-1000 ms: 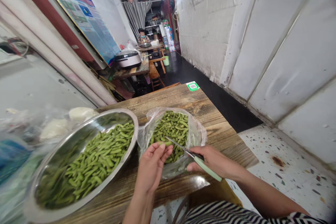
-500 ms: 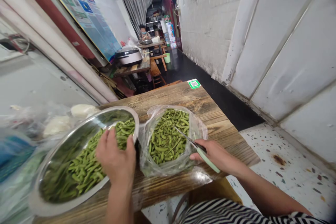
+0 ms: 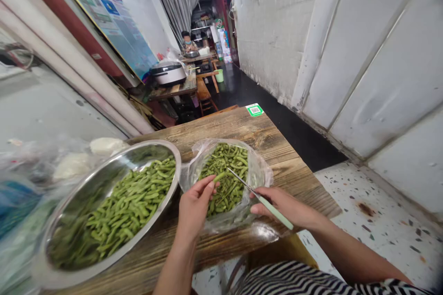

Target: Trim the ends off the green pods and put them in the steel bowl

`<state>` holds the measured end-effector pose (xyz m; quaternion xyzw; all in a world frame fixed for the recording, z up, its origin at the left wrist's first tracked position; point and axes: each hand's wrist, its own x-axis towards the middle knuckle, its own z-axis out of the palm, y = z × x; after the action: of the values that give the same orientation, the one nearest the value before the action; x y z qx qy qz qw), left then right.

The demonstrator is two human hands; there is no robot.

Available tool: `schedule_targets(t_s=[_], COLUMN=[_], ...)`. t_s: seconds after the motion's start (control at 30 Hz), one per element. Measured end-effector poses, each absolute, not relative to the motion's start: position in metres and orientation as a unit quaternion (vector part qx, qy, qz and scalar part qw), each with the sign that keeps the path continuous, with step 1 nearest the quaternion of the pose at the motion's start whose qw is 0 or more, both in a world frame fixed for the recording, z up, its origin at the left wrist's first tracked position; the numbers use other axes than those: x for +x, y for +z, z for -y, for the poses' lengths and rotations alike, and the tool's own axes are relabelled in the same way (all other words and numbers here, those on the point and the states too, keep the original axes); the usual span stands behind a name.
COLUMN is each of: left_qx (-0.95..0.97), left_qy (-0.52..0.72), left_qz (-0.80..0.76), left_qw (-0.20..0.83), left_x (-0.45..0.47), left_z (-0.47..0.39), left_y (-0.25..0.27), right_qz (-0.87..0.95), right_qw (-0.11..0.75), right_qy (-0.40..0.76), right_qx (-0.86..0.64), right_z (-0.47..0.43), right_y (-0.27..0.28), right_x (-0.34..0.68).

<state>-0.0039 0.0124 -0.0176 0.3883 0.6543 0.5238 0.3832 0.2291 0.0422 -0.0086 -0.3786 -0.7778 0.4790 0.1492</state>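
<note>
Over a clear plastic bag (image 3: 261, 177) full of green edamame pods, my left hand (image 3: 197, 200) pinches one edamame pod (image 3: 220, 176) between thumb and fingers. My right hand (image 3: 277, 205) is closed round scissors (image 3: 273, 212) with a pale green handle. Their metal blades point left, the tips close to the held pod; whether they touch it I cannot tell. To the left of the bag, a large steel basin (image 3: 177, 161) holds a heap of edamame pods (image 3: 128, 212).
Bag and basin share a wooden table (image 3: 273, 143) with a green QR card (image 3: 255, 109) at its far corner. Plastic bags (image 3: 69, 161) lie at the left. Farther back are a rice cooker (image 3: 168, 73) on another table and a seated person (image 3: 188, 44).
My left hand has moved right, from over the basin to above the bag, and now holds a pod. My right hand with the scissors has stayed nearly in place.
</note>
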Motion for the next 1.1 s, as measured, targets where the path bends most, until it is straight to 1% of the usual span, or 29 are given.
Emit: schedule_targets(t_s=[0.07, 0.13, 0.27, 0.33, 0.43, 0.6, 0.7, 0.9, 1.1], left_qx=[0.315, 0.267, 0.228, 0.225, 0.232, 0.238, 0.237, 0.218, 0.322], left_qy=[0.569, 0.596, 0.615, 0.612, 0.605, 0.593, 0.605, 0.648, 0.626], left_qz=[-0.598, -0.559, -0.54, -0.541, -0.541, -0.539, -0.538, -0.557, -0.55], left_qw=[0.468, 0.511, 0.528, 0.531, 0.537, 0.548, 0.537, 0.471, 0.449], left_x=[0.001, 0.007, 0.015, 0.018, 0.021, 0.025, 0.025, 0.017, 0.016], left_z=[-0.009, -0.007, -0.005, -0.004, -0.002, 0.001, 0.0, -0.005, -0.003], left_y=[-0.013, -0.011, -0.01, -0.01, -0.011, -0.014, -0.014, -0.018, -0.021], right_qz=[0.761, 0.741, 0.696, 0.687, 0.698, 0.733, 0.744, 0.756, 0.792], right_qw=[0.151, 0.144, 0.12, 0.118, 0.134, 0.168, 0.176, 0.169, 0.132], right_qy=[0.519, 0.553, 0.619, 0.634, 0.619, 0.561, 0.536, 0.497, 0.442], right_qx=[-0.359, -0.354, -0.343, -0.335, -0.334, -0.346, -0.358, -0.392, -0.4], right_z=[-0.041, -0.04, -0.04, -0.039, -0.039, -0.039, -0.039, -0.042, -0.04], right_y=[-0.007, -0.006, -0.009, -0.009, -0.006, 0.0, -0.003, -0.01, -0.005], right_x=[0.228, 0.226, 0.226, 0.226, 0.224, 0.219, 0.218, 0.221, 0.223])
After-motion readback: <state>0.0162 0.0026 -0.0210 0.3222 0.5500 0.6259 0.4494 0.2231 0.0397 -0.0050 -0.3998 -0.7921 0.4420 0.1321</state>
